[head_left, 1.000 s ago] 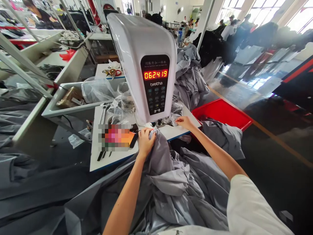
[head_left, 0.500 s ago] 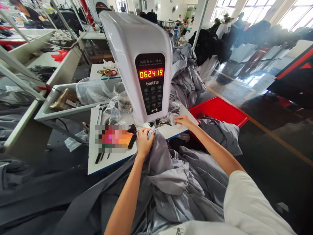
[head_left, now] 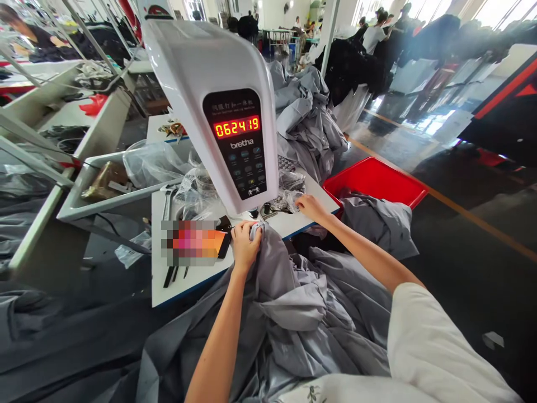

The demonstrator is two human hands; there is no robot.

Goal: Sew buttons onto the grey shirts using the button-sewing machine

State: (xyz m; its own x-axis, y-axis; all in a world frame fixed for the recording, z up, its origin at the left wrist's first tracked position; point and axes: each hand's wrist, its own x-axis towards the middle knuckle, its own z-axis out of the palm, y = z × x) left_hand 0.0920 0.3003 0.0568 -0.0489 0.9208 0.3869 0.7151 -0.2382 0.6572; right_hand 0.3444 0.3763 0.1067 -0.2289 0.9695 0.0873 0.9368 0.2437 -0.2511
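A white button machine (head_left: 251,61) with a lit red number display stands on a small white worktable (head_left: 168,294). Below its head, my left hand (head_left: 246,246) grips the edge of a grey garment (head_left: 293,302) at the table's front. The cloth spreads over my lap in loose folds. My right hand (head_left: 311,208) is over the table's right side, fingers curled together beside a clear plastic bag (head_left: 291,184) of small shiny pieces. What those fingers hold, if anything, is too small to make out. A phone (head_left: 224,244), its screen blurred out, lies left of my left hand.
Dark slim tools (head_left: 170,276) and a wrench (head_left: 168,202) lie on the table's left. A red bin (head_left: 377,173) with grey cloth over its edge stands at right. Left is a pale trough (head_left: 67,210); behind, a grey cloth heap (head_left: 310,117). Other people work farther off.
My right hand's fingers were stretched toward the plastic bag and are now curled in. My left hand keeps its hold on the garment. The view has shifted, so the machine appears farther left.
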